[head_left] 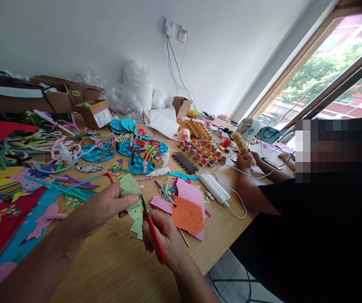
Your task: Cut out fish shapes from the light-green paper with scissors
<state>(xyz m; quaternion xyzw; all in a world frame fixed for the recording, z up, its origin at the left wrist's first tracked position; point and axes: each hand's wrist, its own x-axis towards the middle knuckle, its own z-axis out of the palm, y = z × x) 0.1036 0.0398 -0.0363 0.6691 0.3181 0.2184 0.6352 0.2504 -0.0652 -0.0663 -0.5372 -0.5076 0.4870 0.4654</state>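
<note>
My left hand [108, 206] pinches a light green sheet of paper [133, 201] with drawn outlines between thumb and fingers. Red-handled scissors [155, 237] are gripped in my right hand [165, 237]. Their dark blades lie against the right edge of the green paper; whether they are fully closed is hard to see. Just right of my hands, an orange paper [188, 215] with pencilled shapes rests on a pink sheet [188, 191]. A smaller pink piece [162, 204] with a drawing and some pens [165, 193] lie beside them.
A white power strip [215, 188] with a looping cable lies to the right. Another person's hands [244, 162] hold a tan cardboard strip there. Blue decorated plates [143, 162], glue bottles [158, 171] and coloured pipe cleaners [13, 136] crowd the table's back and left, before cardboard boxes [94, 113].
</note>
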